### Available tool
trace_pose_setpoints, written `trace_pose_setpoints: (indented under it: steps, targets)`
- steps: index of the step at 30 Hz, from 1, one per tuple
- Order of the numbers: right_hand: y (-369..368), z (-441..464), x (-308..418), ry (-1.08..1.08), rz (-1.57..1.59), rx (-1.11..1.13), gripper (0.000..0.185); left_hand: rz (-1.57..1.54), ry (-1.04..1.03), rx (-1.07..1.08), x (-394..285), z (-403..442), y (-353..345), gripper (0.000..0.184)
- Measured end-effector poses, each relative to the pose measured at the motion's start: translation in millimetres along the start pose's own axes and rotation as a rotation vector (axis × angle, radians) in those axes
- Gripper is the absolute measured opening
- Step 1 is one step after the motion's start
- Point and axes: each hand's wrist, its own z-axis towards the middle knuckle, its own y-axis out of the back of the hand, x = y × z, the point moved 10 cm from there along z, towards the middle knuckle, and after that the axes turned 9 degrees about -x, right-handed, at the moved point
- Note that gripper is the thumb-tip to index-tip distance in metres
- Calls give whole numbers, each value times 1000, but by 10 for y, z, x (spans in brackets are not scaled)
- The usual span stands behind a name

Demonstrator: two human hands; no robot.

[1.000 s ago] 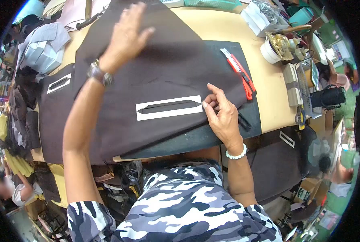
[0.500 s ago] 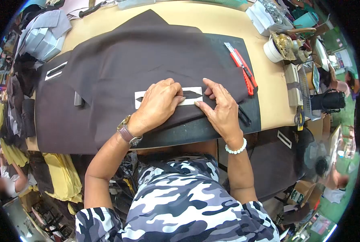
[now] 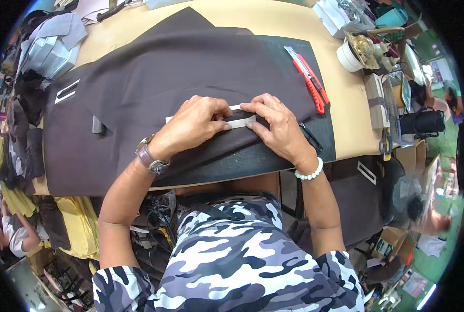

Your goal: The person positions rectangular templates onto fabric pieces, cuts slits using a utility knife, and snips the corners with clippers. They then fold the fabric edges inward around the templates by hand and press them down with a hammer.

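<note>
A large dark brown fabric piece (image 3: 180, 67) lies over a black mat (image 3: 232, 166). On it is a white rectangular strip (image 3: 239, 123) with a slit opening along its middle. My left hand (image 3: 193, 122) pinches the strip and the fabric under it, fingers at the upper edge and thumb at the lower. At the strip's right end my right hand (image 3: 284, 130) does likewise, thumb and fingertips closed on it. Between the hands the strip's lower edge looks folded up. Both hands partly cover the strip.
A red box cutter (image 3: 311, 83) lies on the mat right of the fabric, and a black tool (image 3: 311, 138) lies by my right hand. A grey metal block (image 3: 97, 125) rests at left. Another white slotted strip (image 3: 67, 92) is farther left. A white tub (image 3: 349, 56) stands at right.
My right hand has moved left and closed on the strip's right end. My left hand has shifted slightly left and up. The strip, flat before, now looks folded between them.
</note>
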Motion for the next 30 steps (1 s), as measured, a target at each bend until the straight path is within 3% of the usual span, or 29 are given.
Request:
trace_pose_setpoints:
  steps: [9, 12, 17, 21, 25, 30]
  targets:
    - [-4, -43, 28, 115, 50, 107, 18, 114, -265, -270, -14, -282, 96, 18]
    - [30, 69, -55, 13, 116, 172, 16, 146, -297, -272, -44, -297, 90, 18]
    - [-32, 224, -80, 57, -235, -38, 34, 158, -294, -260, -33, -292, 71, 16]
    - [-217, 177, 59, 112, -253, -99, 47, 225, -223, -249, -49, -328, 117, 14]
    - [-4, 132, -139, 17, -285, -78, 53, 240, -147, -227, 134, -566, 295, 11]
    - [-235, 214, 91, 125, -313, -31, 55, 247, -112, -213, 179, -609, 325, 11]
